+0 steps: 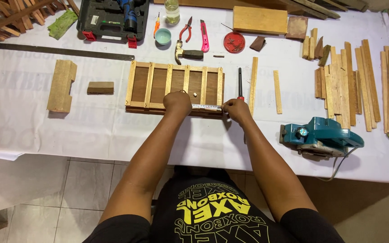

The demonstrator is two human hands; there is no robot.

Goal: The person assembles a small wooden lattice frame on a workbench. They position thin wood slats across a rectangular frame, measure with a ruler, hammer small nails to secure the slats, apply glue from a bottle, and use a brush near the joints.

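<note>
Both our hands rest on the near edge of the slatted wooden frame with dark brown panels [175,85], which lies flat at the middle of the white cloth-covered table [113,130]. Our left hand [177,102] is curled, pressing down on one end of the white measuring tape [205,107] stretched along that near rail. Our right hand [235,110] pinches the other end of the tape at the frame's right corner, fingers drawn together.

Going from the left, we see a notched pale wooden block [61,85] well apart from the frame, then a small dark rectangular wood block [100,87] between it and the frame. Behind these lies a long grey metal ruler [64,51], and further back an open black tool case with a blue drill [113,18]. Behind the frame sit a small teal bowl [162,36], a hammer with a wooden handle [186,53], red-handled pliers [186,29] and a pink utility knife [204,36]. A round red lid holding small nails [234,42] lies further right.

Just beside our right hand stands a black-shafted screwdriver with a red tip [239,83], then 2 thin pale wood strips [265,84]. Near the table's front edge sits a teal electric planer [320,136], and behind it a pile of loose wooden slats [352,81].
</note>
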